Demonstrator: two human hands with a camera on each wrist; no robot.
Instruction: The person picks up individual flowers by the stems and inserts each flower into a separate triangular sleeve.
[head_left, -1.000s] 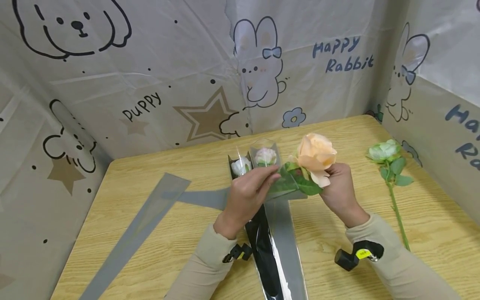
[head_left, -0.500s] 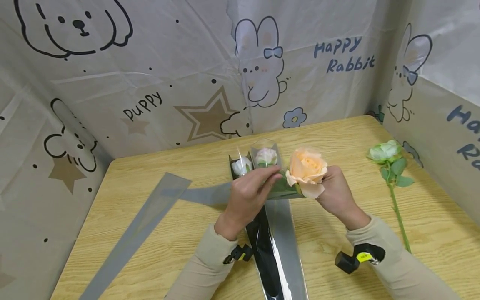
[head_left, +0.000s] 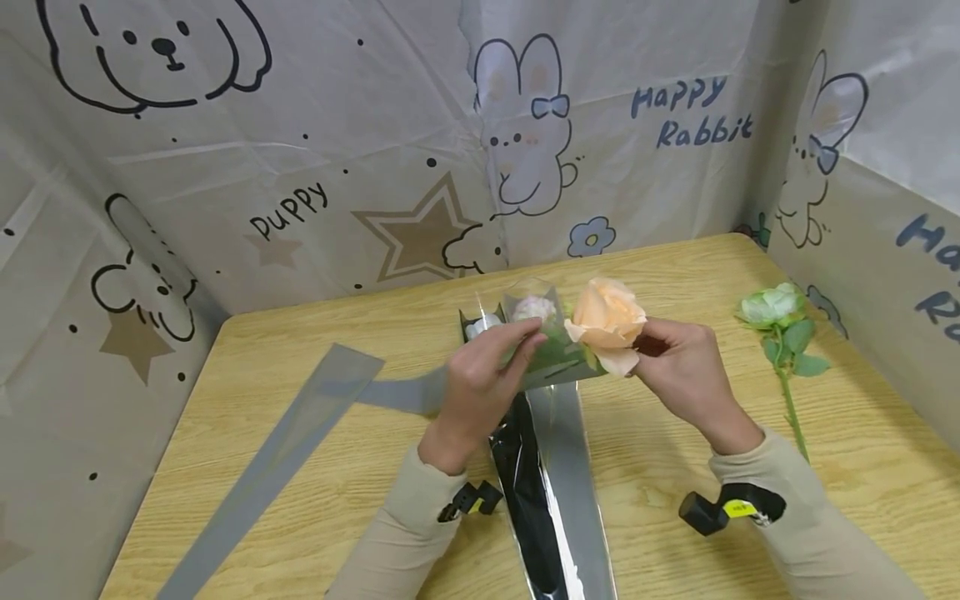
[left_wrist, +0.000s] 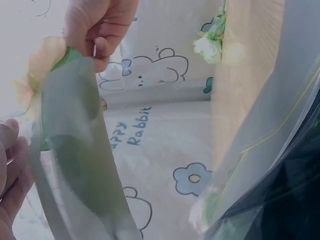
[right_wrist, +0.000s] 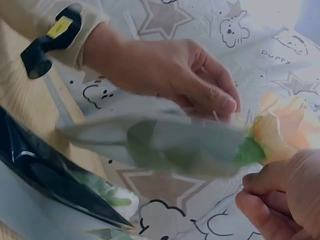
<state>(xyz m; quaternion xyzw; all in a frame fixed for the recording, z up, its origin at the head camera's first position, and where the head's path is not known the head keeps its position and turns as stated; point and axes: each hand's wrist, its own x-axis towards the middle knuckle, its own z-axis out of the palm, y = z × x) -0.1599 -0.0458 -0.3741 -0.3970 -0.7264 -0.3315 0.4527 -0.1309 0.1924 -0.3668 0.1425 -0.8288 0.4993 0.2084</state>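
- A wood-grain table (head_left: 641, 467) is standing inside a makeshift booth (head_left: 45, 367); whether in a home or a workshop is remaining unclear.
- Creased, pale sheeting (head_left: 405, 92) is enclosing the table on three sides.
- Cartoon rabbits (head_left: 528, 162), stars (head_left: 423, 237) and the words "Puppy" (head_left: 288, 210) and "Happy Rabbit" (head_left: 705, 132) are decorating it, nursery-style.
- A peach rose (head_left: 606, 315), a pale-green flower (head_left: 772, 305) and a grey wrapping sleeve (head_left: 266, 475) are giving the spot a craft-corner look.

The left hand (head_left: 483, 375) and right hand (head_left: 690, 375) hold a sleeved peach rose (head_left: 596, 325); a pale green flower (head_left: 774, 307) lies near the tabletop's (head_left: 652, 517) right edge.
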